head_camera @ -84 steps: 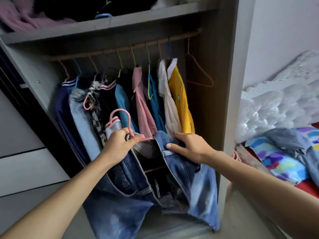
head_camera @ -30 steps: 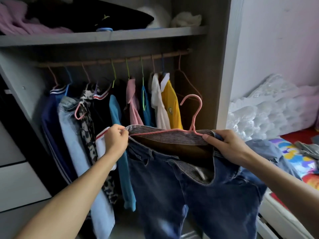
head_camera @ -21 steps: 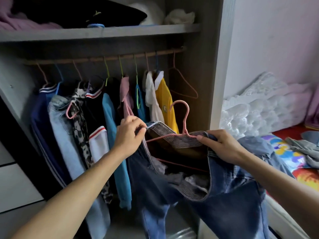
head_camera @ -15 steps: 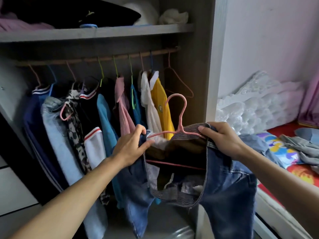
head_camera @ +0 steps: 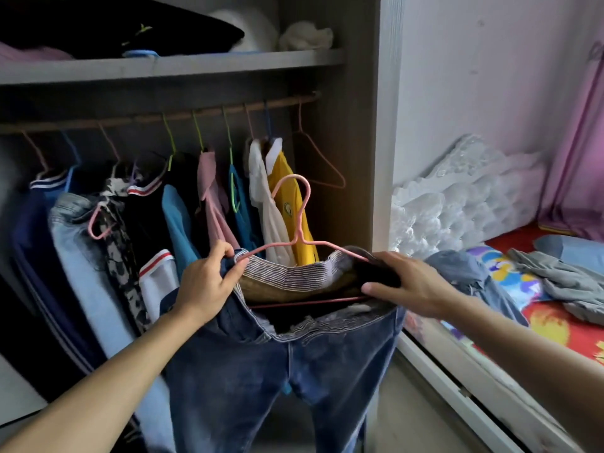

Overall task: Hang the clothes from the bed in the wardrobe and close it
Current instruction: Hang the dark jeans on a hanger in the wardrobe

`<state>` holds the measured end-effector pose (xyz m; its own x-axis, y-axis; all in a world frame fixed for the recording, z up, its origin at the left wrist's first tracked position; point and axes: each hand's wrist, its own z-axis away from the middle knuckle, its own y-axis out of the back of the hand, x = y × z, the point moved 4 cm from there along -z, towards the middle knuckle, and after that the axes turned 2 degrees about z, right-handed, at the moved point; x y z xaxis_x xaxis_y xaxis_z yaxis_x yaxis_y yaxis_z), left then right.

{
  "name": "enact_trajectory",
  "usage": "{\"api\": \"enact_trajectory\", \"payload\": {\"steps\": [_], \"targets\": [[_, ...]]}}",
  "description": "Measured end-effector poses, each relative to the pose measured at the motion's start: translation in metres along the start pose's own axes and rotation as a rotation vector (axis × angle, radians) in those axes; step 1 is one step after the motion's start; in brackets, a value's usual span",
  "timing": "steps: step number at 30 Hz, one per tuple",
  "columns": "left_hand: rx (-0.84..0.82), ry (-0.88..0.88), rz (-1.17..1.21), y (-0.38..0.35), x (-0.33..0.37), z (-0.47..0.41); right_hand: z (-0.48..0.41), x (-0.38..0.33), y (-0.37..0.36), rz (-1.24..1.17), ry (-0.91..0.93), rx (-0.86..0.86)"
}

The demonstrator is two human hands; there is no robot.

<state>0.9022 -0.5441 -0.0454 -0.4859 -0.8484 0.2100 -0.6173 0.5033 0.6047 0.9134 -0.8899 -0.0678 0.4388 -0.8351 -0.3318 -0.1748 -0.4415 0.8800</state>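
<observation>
1. Left grip [head_camera: 206,282]: thumb and fingers pinch the left end of the jeans' waistband together with the left shoulder of the hanger.
2. Right grip [head_camera: 405,282]: clenched on the right end of the same waistband, thumb on the near side, fingers over the top edge.
3. Dark blue jeans [head_camera: 261,371]: held up between both grips in front of the open wardrobe. The waist is spread wide with striped lining showing, and the legs hang down out of frame. Not on the rail.
4. Pink hanger [head_camera: 302,220]: upright, shoulders and lower bar inside the waistband, hook standing above it and below the rail, touching nothing.
5. Wardrobe [head_camera: 376,125]: grey, open; right side panel just behind the jeans.
6. Rail [head_camera: 163,118]: carries a row of hung clothes. From the left these include a navy top [head_camera: 29,240], light denim [head_camera: 75,243], a blue top [head_camera: 176,220], a pink garment [head_camera: 209,188], a white shirt [head_camera: 261,191] and a yellow shirt [head_camera: 291,204].
7. Bare hanger [head_camera: 323,165]: pink, at the right end of the rail.
8. Shelf [head_camera: 163,65]: above the rail, holding dark folded items and white bundles.
9. Bed [head_camera: 552,325]: right of the wardrobe, bright patterned sheet. A denim garment [head_camera: 457,266] and a grey garment [head_camera: 562,282] lie on it.
10. Pink curtain [head_camera: 575,158]: far right, beyond the bed.
</observation>
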Motion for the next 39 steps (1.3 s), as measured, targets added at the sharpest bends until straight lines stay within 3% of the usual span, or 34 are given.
{"api": "enact_trajectory", "payload": {"steps": [3, 8, 11, 19, 23, 27, 31, 34, 39], "targets": [[-0.012, 0.034, 0.055, 0.000, 0.002, -0.008, -0.008, -0.014, -0.001, 0.054, -0.011, 0.137], [-0.177, 0.157, 0.120, -0.016, -0.026, -0.017, 0.000, -0.016, 0.024, -0.348, -0.162, -0.074], [-0.288, 0.139, 0.169, -0.037, -0.017, -0.032, 0.009, -0.021, 0.049, -0.408, -0.267, -0.003], [-0.397, 0.241, 0.304, -0.088, 0.014, -0.096, 0.041, -0.010, 0.118, -0.431, -0.537, 0.165], [-0.398, 0.098, 0.091, -0.119, 0.024, -0.136, 0.052, -0.005, 0.134, -0.493, -0.633, 0.221], [-0.511, -0.114, -0.373, -0.142, 0.036, -0.167, 0.040, -0.001, 0.136, -0.510, -0.657, 0.276], [-0.617, -0.147, -0.689, -0.161, 0.010, -0.194, -0.001, 0.001, 0.116, -0.524, -0.640, 0.277], [-0.693, -0.086, -0.777, -0.162, -0.023, -0.199, -0.047, 0.002, 0.094, -0.590, -0.621, 0.250], [-0.665, -0.082, -0.753, -0.152, -0.070, -0.196, -0.129, 0.000, 0.062, -0.715, -0.615, 0.226]]}}
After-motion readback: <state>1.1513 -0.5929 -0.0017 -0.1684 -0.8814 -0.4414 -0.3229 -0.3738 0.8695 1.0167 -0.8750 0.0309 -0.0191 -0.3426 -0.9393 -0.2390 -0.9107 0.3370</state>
